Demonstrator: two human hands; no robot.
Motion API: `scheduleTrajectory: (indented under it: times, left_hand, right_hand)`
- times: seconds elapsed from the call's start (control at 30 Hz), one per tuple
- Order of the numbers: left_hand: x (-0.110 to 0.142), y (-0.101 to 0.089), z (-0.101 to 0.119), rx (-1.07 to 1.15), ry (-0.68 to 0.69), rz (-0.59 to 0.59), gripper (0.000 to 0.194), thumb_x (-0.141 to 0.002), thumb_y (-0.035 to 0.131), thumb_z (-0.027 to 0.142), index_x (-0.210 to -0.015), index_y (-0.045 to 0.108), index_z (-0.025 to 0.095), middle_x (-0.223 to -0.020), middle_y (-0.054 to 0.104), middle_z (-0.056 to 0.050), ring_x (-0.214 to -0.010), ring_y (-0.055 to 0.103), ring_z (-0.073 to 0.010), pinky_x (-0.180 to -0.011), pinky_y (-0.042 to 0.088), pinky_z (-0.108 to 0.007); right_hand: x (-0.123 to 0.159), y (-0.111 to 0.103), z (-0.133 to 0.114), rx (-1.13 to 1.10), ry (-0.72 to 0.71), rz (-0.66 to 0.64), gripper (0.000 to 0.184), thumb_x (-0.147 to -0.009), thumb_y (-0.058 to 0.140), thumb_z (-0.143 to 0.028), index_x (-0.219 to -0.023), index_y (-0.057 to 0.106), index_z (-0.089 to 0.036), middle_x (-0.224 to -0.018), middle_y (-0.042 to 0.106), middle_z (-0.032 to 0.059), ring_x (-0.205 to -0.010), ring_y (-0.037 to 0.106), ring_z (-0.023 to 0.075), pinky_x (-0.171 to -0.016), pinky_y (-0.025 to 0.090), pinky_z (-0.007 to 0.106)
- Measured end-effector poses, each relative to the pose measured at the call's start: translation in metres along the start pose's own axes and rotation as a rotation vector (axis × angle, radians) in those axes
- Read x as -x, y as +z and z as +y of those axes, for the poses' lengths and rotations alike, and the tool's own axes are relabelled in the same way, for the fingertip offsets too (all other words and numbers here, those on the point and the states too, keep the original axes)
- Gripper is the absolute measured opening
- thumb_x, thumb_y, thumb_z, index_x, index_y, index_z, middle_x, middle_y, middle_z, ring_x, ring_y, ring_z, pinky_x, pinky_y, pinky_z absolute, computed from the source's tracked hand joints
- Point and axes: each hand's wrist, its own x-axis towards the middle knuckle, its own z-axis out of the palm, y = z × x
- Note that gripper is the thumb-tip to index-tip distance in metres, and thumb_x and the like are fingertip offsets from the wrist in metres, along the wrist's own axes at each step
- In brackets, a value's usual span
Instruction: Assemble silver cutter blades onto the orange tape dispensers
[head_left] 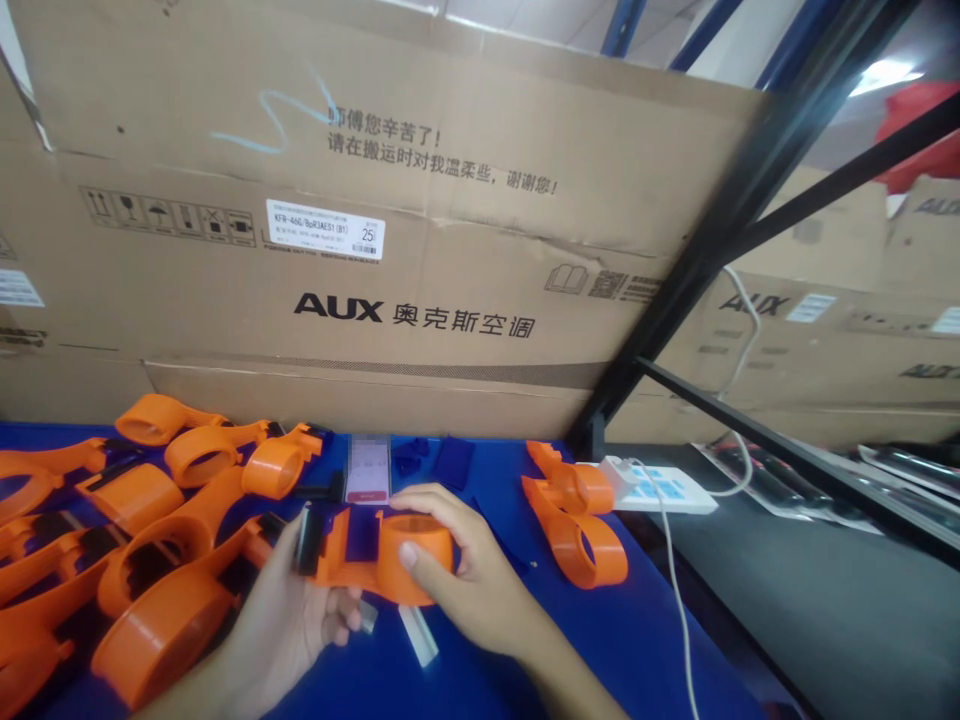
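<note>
An orange plastic tape dispenser [360, 575] is held between both hands just above the blue table surface. My right hand [472, 570] is closed around its round hub, with the thumb on the near side and fingers over the top. At the other end, my left hand [292, 620] grips the dispenser by its black part [308, 540], thumb upright against it. The left fingers curl underneath, beside a small shiny piece [367, 616]; whether they touch it I cannot tell. Below the hub lies a pale flat strip [418, 636].
Several orange dispensers [165, 625] crowd the left side. More orange parts [589, 550] lie to the right, near a white power strip [664, 490] with a cable. A phone [367, 468] lies behind my hands. A large cardboard sheet [420, 260] and a black metal frame [675, 290] stand behind.
</note>
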Motion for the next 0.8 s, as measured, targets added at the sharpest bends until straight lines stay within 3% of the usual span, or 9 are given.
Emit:
scheduleTrajectory:
  times: [0.1, 0.2, 0.3, 0.47, 0.63, 0.8]
  left_hand:
    - [0.002, 0.007, 0.004, -0.005, -0.063, -0.111, 0.073, -0.098, 0.032, 0.070, -0.107, 0.071, 0.008, -0.075, 0.073, -0.015, -0.060, 0.072, -0.0251, -0.045, 0.054, -0.029]
    - [0.005, 0.013, 0.007, -0.014, -0.033, -0.115, 0.070, -0.099, 0.033, 0.069, -0.131, 0.061, 0.013, -0.076, 0.072, -0.011, -0.057, 0.070, -0.0235, -0.044, 0.050, -0.028]
    - [0.005, 0.015, 0.007, -0.013, -0.028, -0.078, 0.063, -0.100, 0.037, 0.065, -0.124, 0.061, 0.012, -0.073, 0.070, -0.008, -0.053, 0.066, -0.0195, -0.043, 0.046, -0.025]
    - [0.005, 0.010, 0.004, -0.017, -0.033, -0.089, 0.054, -0.099, 0.043, 0.064, -0.112, 0.063, 0.015, -0.072, 0.067, -0.005, -0.049, 0.061, -0.0162, -0.043, 0.042, -0.024]
    - [0.003, 0.006, 0.005, -0.031, -0.027, -0.140, 0.052, -0.099, 0.043, 0.063, -0.108, 0.064, 0.017, -0.071, 0.066, -0.005, -0.049, 0.060, -0.0163, -0.042, 0.041, -0.024]
    - [0.003, 0.008, 0.004, -0.022, -0.042, -0.113, 0.048, -0.099, 0.046, 0.062, -0.107, 0.064, 0.017, -0.071, 0.066, -0.004, -0.048, 0.060, -0.0160, -0.042, 0.040, -0.024]
  right_hand:
    - [-0.003, -0.003, 0.010, -0.101, 0.115, 0.179, 0.020, -0.098, 0.064, -0.038, -0.103, 0.073, -0.020, -0.109, 0.073, 0.0071, -0.103, 0.069, 0.0230, -0.094, 0.053, 0.036]
    - [-0.008, -0.014, 0.031, -0.238, 0.279, 0.557, 0.029, -0.096, 0.064, -0.048, -0.092, 0.070, -0.020, -0.086, 0.071, 0.0013, -0.082, 0.066, 0.0191, -0.079, 0.053, 0.031]
    - [-0.012, -0.027, 0.052, -0.436, 0.392, 0.873, 0.037, -0.085, 0.072, -0.058, -0.083, 0.062, -0.022, -0.076, 0.065, -0.0034, -0.071, 0.061, 0.0169, -0.069, 0.052, 0.028]
    - [-0.010, -0.038, 0.072, -0.399, 0.476, 0.932, 0.040, -0.085, 0.064, -0.063, -0.097, 0.064, -0.024, -0.092, 0.074, 0.0004, -0.081, 0.068, 0.0217, -0.069, 0.054, 0.032]
    - [-0.006, -0.040, 0.091, -0.281, 0.528, 0.862, 0.039, -0.088, 0.059, -0.062, -0.097, 0.064, -0.024, -0.085, 0.075, 0.0031, -0.073, 0.070, 0.0241, -0.065, 0.055, 0.036]
    - [-0.001, -0.044, 0.108, -0.021, 0.407, 0.795, 0.030, -0.091, 0.058, -0.051, -0.094, 0.062, -0.022, -0.082, 0.075, 0.0067, -0.068, 0.068, 0.0233, -0.058, 0.052, 0.033]
